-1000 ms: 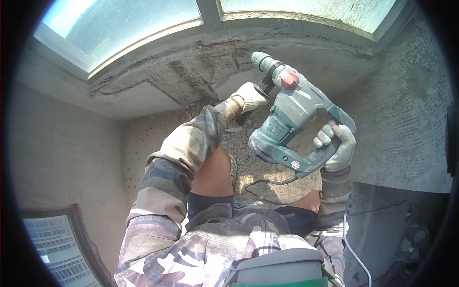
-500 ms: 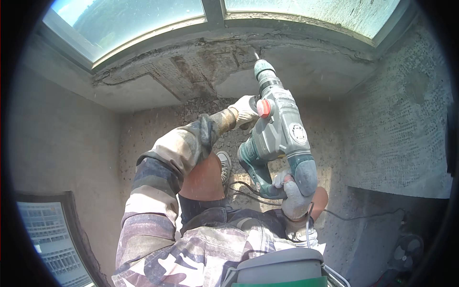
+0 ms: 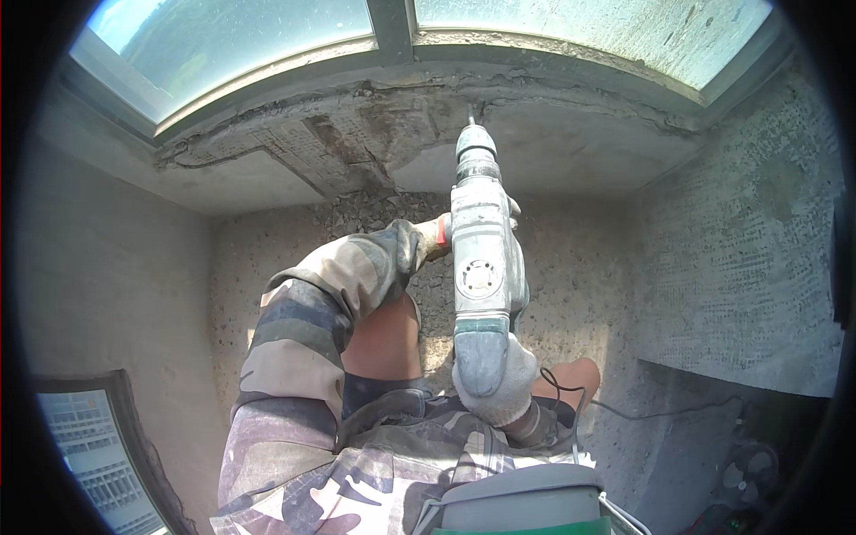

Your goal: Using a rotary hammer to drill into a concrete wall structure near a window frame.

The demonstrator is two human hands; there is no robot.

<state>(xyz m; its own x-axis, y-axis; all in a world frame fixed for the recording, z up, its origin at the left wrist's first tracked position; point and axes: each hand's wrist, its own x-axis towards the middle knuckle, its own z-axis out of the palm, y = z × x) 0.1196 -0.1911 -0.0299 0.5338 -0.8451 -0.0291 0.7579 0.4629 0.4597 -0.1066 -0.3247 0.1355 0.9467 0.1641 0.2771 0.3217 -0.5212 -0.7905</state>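
A dusty grey-green rotary hammer drill point(image 3: 481, 241) points away from me, its thin bit point(image 3: 471, 119) reaching the chipped concrete band point(image 3: 415, 110) below the window; contact at the tip is unclear. My right hand point(image 3: 495, 383), in a white knit glove, grips the drill's rear handle. My left hand point(image 3: 436, 242), also gloved, holds it near the front, mostly hidden behind the body, with some fingers showing on the far side. A black cord point(image 3: 642, 414) trails to the right from near my right hand.
Broken rubble point(image 3: 357, 214) lies along the base of the wall under the window point(image 3: 232, 49). Rough plastered walls point(image 3: 731, 250) enclose both sides. A small fan point(image 3: 747, 471) stands at the lower right. Another window point(image 3: 89, 446) is at the lower left. My bent knees are below the drill.
The drill has swung from tilted across my view to pointing straight at the wall below the window. My right hand has moved down and inward with it; my left hand is now mostly hidden.
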